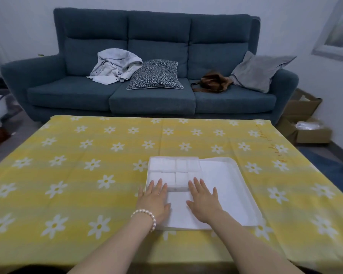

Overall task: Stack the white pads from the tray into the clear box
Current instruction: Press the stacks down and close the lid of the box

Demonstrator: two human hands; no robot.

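A white tray [238,186] lies on the yellow flowered tablecloth, near the table's front middle. A clear box [174,174] stands in the tray's far left corner, filled with white pads [169,165] in two rows. My left hand [155,198] lies flat with straight fingers at the box's near left corner. My right hand [203,198] lies flat on the tray floor, fingertips at the box's near right corner. Neither hand holds anything. The tray floor beside the box shows no loose pads.
The table [77,165] carries a yellow cloth with white daisies. Behind it stands a blue sofa [152,95] with a jacket, cushions and a brown bag. Cardboard boxes [307,125] sit on the floor at the right.
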